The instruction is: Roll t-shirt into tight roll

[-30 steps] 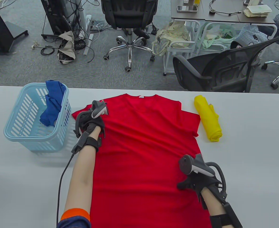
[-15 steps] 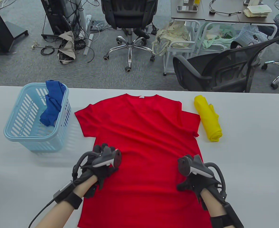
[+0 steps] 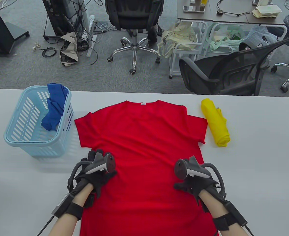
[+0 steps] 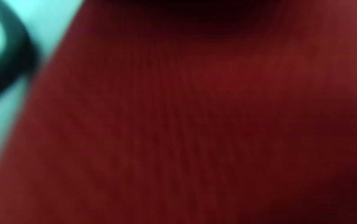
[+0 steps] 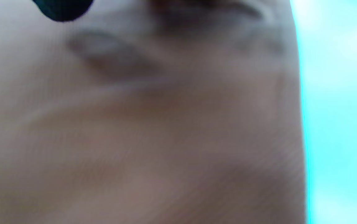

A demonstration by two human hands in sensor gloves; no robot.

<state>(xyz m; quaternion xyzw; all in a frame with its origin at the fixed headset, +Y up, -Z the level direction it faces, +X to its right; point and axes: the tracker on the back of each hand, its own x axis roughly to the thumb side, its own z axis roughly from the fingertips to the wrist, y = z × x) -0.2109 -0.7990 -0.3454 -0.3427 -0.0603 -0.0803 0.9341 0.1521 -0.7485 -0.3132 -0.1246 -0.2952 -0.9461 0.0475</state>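
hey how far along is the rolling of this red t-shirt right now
Done: the red t-shirt lies spread flat on the table, collar at the far side, sleeves out. In hand: the left hand and right hand rest on its lower side edges, apparently smoothing it. Left: all folding and rolling; no part is rolled yet, unlike the yellow roll beside it.

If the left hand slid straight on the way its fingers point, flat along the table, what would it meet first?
The left hand points away and slightly right, so it would likely cross only more of the red t-shirt toward its left sleeve. The light blue basket lies off to the left, probably outside that line.
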